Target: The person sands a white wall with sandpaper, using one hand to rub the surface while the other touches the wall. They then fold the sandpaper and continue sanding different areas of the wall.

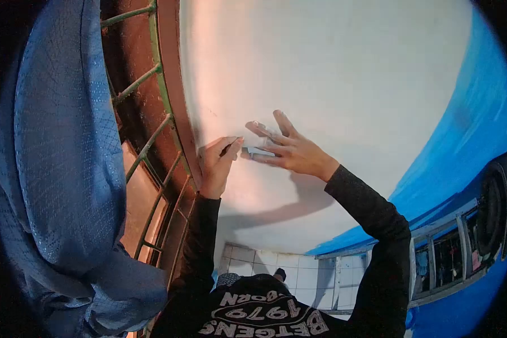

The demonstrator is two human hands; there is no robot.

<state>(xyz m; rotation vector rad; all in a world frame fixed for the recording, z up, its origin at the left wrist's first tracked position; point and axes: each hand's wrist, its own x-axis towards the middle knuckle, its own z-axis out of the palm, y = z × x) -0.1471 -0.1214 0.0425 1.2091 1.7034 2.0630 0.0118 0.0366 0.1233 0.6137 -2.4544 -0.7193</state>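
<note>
My left hand point(215, 164) is raised in front of the white wall point(343, 73), close to the window frame. Its thumb and fingers are pinched together, and whatever they hold is too small or hidden to name. Just to its right, my right hand point(301, 155) reaches in with fingers spread, their tips pointing toward the left hand. Something pale and shiny shows among the right fingers, but I cannot make out what it is or whether it is held. Both hands cast shadows on the wall.
A blue curtain point(67, 146) hangs at the left, beside a window with green metal bars point(145, 149). Blue paint point(462, 129) covers the wall's right part. White tiles point(307, 276) lie below, and a framed glass-fronted piece point(448, 256) is at lower right.
</note>
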